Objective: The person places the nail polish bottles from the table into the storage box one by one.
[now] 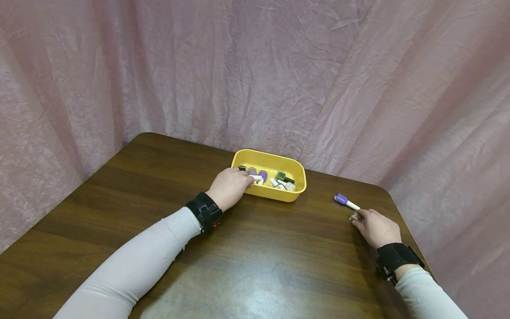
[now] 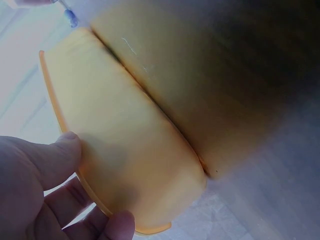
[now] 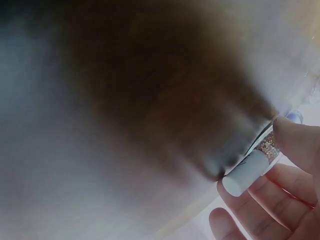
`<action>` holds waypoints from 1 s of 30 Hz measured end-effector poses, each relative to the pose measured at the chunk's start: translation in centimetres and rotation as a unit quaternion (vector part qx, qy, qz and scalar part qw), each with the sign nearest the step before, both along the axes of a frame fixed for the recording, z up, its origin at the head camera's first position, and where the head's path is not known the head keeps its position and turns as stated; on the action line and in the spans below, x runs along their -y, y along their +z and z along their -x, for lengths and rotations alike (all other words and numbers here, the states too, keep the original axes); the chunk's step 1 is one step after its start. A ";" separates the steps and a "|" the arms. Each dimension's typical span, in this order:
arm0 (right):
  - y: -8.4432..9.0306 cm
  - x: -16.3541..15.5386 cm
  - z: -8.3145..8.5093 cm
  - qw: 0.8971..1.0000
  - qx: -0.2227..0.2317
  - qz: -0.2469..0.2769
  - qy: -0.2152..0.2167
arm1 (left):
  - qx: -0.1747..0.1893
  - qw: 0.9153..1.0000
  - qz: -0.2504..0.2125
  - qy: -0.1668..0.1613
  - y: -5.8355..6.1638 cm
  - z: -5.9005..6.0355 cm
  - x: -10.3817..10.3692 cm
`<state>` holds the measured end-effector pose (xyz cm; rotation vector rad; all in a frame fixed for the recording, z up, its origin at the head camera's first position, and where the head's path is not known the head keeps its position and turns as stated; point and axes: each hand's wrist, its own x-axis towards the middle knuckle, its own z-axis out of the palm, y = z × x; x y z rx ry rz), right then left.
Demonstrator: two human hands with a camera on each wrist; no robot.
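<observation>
- Head view: a yellow tub point(image 1: 295, 195) sits on the dark wooden table point(image 1: 167, 212) near the pink curtain point(image 1: 358, 88), holding several small polish bottles point(image 1: 275, 179).
- At the tub's left end, the left hand point(image 1: 229, 186) curls its fingers over the rim while the thumb point(image 2: 60, 155) presses the outer wall, so it grips the tub itself and steadies it.
- Well to the right of the tub, the right hand point(image 1: 376, 228) pinches a glitter bottle point(image 3: 257, 160) with a white cap; the thumb sits on its side and the fingers close underneath.
- Between that hand and the tub lies a purple bottle point(image 1: 345, 201), on its side on the table and untouched.
- My reading: the gathering step is under way, with one bottle just grasped.
- Carrying it left over the tub's rim would need a lift clear of the purple bottle, then a release among the others.
</observation>
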<state>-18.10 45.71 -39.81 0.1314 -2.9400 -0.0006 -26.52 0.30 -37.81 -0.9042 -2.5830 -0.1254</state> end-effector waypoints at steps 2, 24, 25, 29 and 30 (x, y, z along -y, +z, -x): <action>0.0 0.1 0.2 1.000 0.000 -0.002 0.000 | 0.000 1.000 0.001 0.000 0.0 0.0 0.0; 0.1 0.6 0.5 1.000 0.004 0.001 -0.002 | 0.010 1.000 0.004 0.002 0.0 0.1 -0.1; 0.1 0.6 0.5 1.000 0.005 0.001 -0.002 | 0.011 1.000 0.004 0.002 -0.1 0.2 -0.1; 0.1 0.9 0.4 1.000 0.002 0.002 0.002 | 0.013 1.000 0.002 0.002 0.0 0.1 0.0; 0.2 0.9 0.4 1.000 0.001 0.003 0.004 | 0.013 1.000 0.002 0.001 0.0 0.1 0.0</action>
